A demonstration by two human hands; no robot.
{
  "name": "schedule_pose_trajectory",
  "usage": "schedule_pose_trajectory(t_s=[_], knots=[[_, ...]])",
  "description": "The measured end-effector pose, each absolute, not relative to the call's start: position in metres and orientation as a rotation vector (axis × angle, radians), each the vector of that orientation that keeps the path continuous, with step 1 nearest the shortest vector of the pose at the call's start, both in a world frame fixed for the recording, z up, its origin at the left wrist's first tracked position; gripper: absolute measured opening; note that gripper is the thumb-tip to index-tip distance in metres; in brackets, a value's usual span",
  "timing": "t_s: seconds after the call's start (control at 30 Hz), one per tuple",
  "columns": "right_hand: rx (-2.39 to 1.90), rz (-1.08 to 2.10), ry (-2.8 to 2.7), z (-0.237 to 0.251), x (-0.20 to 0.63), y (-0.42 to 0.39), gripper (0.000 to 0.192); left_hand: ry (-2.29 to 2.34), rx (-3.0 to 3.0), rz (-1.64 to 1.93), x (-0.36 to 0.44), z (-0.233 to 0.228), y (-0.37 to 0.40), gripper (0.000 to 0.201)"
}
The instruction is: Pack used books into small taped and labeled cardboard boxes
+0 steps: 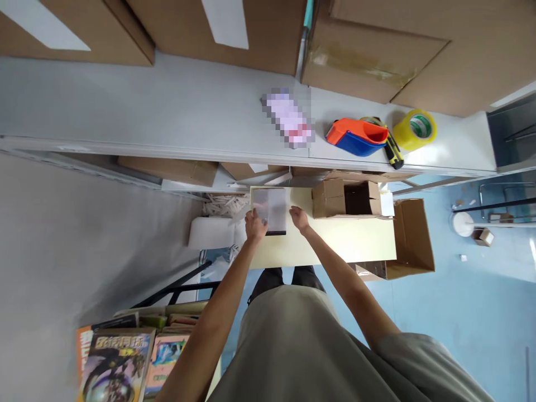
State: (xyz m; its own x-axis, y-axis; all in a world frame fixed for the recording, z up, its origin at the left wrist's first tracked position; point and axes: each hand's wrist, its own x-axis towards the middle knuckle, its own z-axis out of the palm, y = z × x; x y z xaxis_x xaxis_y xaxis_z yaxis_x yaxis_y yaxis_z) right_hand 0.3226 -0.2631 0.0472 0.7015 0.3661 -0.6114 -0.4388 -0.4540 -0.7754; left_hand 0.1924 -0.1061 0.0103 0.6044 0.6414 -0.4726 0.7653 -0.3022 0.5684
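Note:
Both my arms reach down to a pale yellow low table (355, 243) below a grey shelf. My left hand (254, 224) grips the left edge of a flat book wrapped in clear film (274, 211) that lies on the table. My right hand (298, 218) rests at the book's right edge, fingers curled against it. A small open cardboard box (345, 198) stands on the table just right of my right hand.
The grey shelf (167, 111) carries large cardboard boxes (377, 50), an orange-and-blue tape dispenser (355, 137), a yellow tape roll (415, 129), and a utility knife (393, 152). A bigger open box (412, 240) sits on the blue floor. Comic books (121, 363) are stacked lower left.

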Motion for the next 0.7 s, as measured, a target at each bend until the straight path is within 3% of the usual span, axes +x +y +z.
schedule_pose_trajectory(t_s=[0.17,0.27,0.37,0.47,0.53,0.7], knots=[[-1.852,0.701,-0.154,0.134,0.321,-0.34,0.047,0.914,2.05,-0.087,0.207,0.041,-0.14,0.061],[-1.867,0.444,-0.367,0.2,0.34,-0.403,0.045,0.826,1.931,0.004,0.231,0.062,-0.173,0.058],[-1.928,0.206,-0.334,0.232,0.394,-0.465,0.046,0.742,1.794,0.058,0.266,0.082,-0.204,0.06],[-2.013,0.143,-0.175,0.215,0.466,-0.515,0.065,0.712,1.705,0.022,0.303,0.101,-0.225,0.066],[-2.015,0.286,-0.023,0.188,0.503,-0.536,0.076,0.742,1.681,-0.032,0.322,0.111,-0.236,0.068],[-1.845,0.681,0.165,0.133,0.518,-0.552,0.075,0.783,1.644,-0.043,0.337,0.123,-0.262,0.062]])
